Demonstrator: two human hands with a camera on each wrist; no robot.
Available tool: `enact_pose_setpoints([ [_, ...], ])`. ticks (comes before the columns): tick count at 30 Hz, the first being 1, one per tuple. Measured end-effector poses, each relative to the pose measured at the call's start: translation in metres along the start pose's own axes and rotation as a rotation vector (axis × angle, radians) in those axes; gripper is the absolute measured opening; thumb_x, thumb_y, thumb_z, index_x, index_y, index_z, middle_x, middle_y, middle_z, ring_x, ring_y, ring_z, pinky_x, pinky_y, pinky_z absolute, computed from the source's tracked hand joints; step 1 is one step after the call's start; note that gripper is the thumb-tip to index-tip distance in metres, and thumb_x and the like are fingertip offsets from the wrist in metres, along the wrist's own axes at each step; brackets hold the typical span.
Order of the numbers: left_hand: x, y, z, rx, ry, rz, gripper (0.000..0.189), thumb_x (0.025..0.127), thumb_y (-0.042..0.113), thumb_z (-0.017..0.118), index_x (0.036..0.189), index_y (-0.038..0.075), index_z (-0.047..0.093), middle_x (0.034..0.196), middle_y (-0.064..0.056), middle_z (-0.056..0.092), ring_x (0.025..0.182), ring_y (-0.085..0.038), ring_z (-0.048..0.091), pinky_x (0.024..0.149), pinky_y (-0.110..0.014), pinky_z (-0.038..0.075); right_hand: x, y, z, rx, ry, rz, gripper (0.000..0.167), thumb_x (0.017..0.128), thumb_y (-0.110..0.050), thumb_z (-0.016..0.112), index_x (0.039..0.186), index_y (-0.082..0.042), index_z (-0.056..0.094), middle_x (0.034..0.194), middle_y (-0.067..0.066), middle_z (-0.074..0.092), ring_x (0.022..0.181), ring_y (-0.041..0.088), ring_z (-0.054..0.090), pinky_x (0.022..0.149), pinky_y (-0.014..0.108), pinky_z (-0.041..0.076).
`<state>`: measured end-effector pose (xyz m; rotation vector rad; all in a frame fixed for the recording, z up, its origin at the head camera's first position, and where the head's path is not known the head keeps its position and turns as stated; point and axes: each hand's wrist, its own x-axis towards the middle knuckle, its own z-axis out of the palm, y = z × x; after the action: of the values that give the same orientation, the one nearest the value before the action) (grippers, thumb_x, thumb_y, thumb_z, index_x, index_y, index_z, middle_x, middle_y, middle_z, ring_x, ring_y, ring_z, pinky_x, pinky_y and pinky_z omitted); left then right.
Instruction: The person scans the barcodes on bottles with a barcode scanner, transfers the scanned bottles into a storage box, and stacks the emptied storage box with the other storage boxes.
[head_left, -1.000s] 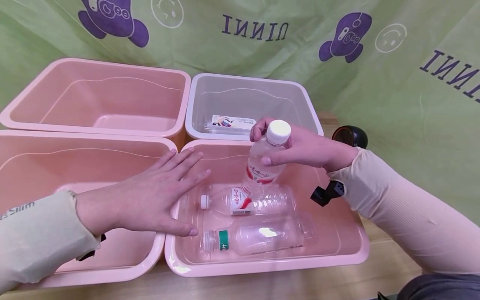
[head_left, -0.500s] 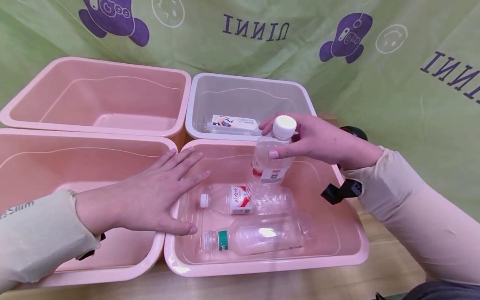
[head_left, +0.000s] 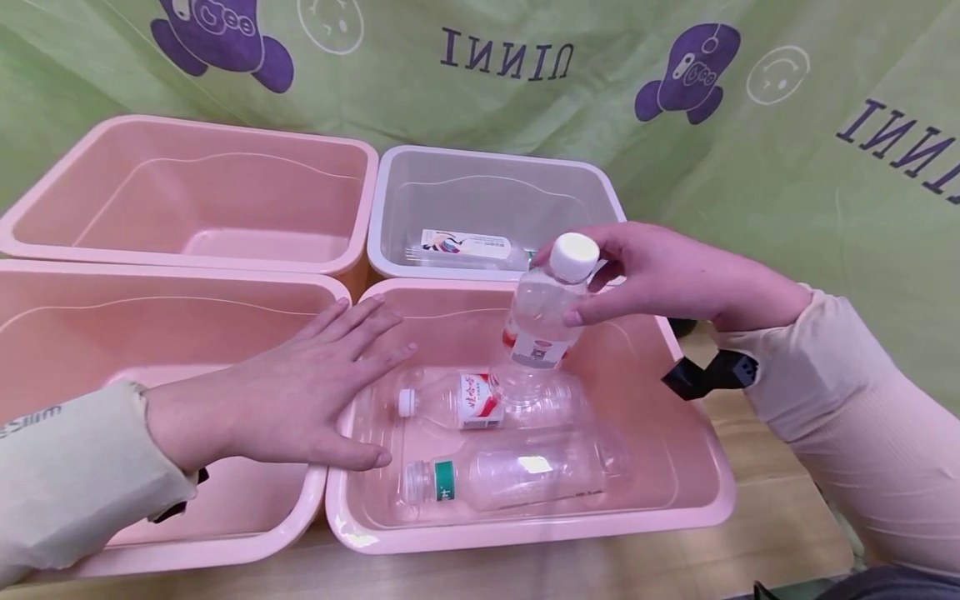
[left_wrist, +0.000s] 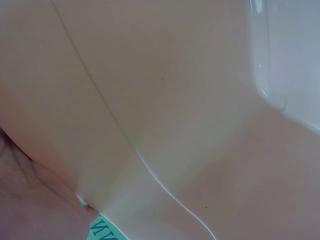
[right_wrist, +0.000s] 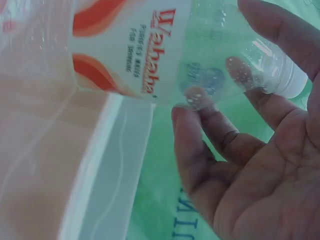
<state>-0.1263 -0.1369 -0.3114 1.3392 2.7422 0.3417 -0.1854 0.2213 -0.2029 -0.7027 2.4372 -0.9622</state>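
My right hand pinches a clear plastic water bottle below its white cap, thumb on the near side and fingers behind. The bottle is nearly upright over the front right pink bin; whether its base touches anything is unclear. Its red-and-white label shows in the right wrist view. Two clear bottles lie in that bin: a white-capped bottle and a larger bottle with a green neck band. My left hand, fingers spread, lies over the adjoining rims of the front bins, holding nothing.
The front left pink bin sits beside it, with another pink bin behind. At the back right, a grey bin holds clear bottles, including a white-labelled bottle. A green printed cloth hangs behind.
My right hand has shifted right with the bottle, which has turned so another side of its label faces the head camera. The left hand keeps its place.
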Motion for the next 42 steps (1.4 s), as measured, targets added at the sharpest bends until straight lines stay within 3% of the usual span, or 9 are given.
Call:
enact_pose_setpoints([
  [8,0.001,0.0,-0.002,-0.005,0.011,0.012,0.098,0.087,0.07,0.064,0.156,0.004,0.042,0.166,-0.022,0.025,0.155,-0.043,0.013,0.12,-0.067,0.009,-0.021,0.004,-0.048,0.1,0.224,0.046,0.046,0.091,-0.001,0.077,0.134,-0.008,0.062,0.119,0.011,0.07,0.102,0.026,0.068,0.078,0.03,0.059],
  [13,0.001,0.0,-0.003,0.002,0.011,0.017,0.098,0.087,0.069,0.065,0.157,0.004,0.041,0.166,-0.022,0.024,0.155,-0.042,0.013,0.12,-0.067,0.01,-0.033,0.026,-0.088,0.402,0.33,-0.103,0.042,0.093,0.017,0.064,0.132,0.004,0.06,0.115,0.018,0.07,0.102,0.025,0.066,0.091,0.027,0.051],
  [16,0.001,0.0,-0.003,0.002,0.012,0.02,0.098,0.088,0.069,0.065,0.156,0.003,0.042,0.166,-0.022,0.025,0.154,-0.043,0.014,0.12,-0.067,0.01,-0.039,0.035,-0.108,0.568,0.417,-0.209,0.038,0.092,0.023,0.058,0.129,0.013,0.059,0.111,0.021,0.07,0.098,0.026,0.067,0.087,0.027,0.051],
  [18,0.0,0.001,-0.003,0.002,0.012,0.018,0.097,0.088,0.068,0.065,0.156,0.003,0.043,0.166,-0.022,0.026,0.155,-0.042,0.014,0.12,-0.067,0.01,-0.041,0.037,-0.119,0.643,0.517,-0.236,0.034,0.092,0.024,0.058,0.125,0.014,0.061,0.108,0.021,0.072,0.092,0.026,0.067,0.077,0.026,0.052],
  [23,-0.004,0.001,-0.003,0.003,0.025,0.01,0.098,0.087,0.068,0.066,0.157,0.004,0.041,0.165,-0.02,0.027,0.155,-0.042,0.014,0.119,-0.067,0.012,-0.042,0.043,-0.141,0.755,0.857,-0.117,0.029,0.089,0.017,0.069,0.113,0.002,0.067,0.104,0.011,0.075,0.078,0.018,0.065,0.056,0.022,0.047],
  [27,-0.005,0.001,-0.003,-0.003,0.027,0.012,0.098,0.087,0.069,0.066,0.157,0.004,0.041,0.165,-0.02,0.028,0.154,-0.043,0.014,0.119,-0.068,0.011,-0.049,0.058,-0.153,0.79,1.011,-0.01,0.029,0.088,0.011,0.075,0.109,-0.006,0.064,0.097,0.005,0.075,0.065,0.014,0.066,0.049,0.02,0.045],
  [32,-0.003,0.001,-0.003,-0.012,0.037,0.027,0.097,0.087,0.069,0.065,0.156,0.005,0.042,0.164,-0.02,0.029,0.154,-0.043,0.016,0.119,-0.068,0.012,-0.061,0.081,-0.159,0.73,1.001,0.155,0.028,0.087,0.003,0.08,0.103,-0.012,0.064,0.088,-0.003,0.073,0.063,0.009,0.066,0.05,0.019,0.043],
  [36,-0.003,0.002,-0.004,-0.007,0.04,0.028,0.097,0.087,0.07,0.066,0.155,0.004,0.043,0.162,-0.02,0.031,0.154,-0.043,0.016,0.119,-0.069,0.013,-0.063,0.095,-0.159,0.564,0.872,0.311,0.023,0.089,-0.006,0.081,0.101,-0.018,0.065,0.088,-0.009,0.069,0.073,0.007,0.059,0.057,0.018,0.042],
  [42,-0.002,0.002,-0.005,-0.001,0.028,0.019,0.097,0.086,0.068,0.067,0.155,0.004,0.043,0.162,-0.019,0.033,0.154,-0.041,0.015,0.119,-0.068,0.013,-0.058,0.11,-0.15,0.318,0.681,0.446,0.018,0.095,-0.021,0.077,0.105,-0.026,0.063,0.089,-0.016,0.068,0.082,0.006,0.057,0.068,0.021,0.044],
])
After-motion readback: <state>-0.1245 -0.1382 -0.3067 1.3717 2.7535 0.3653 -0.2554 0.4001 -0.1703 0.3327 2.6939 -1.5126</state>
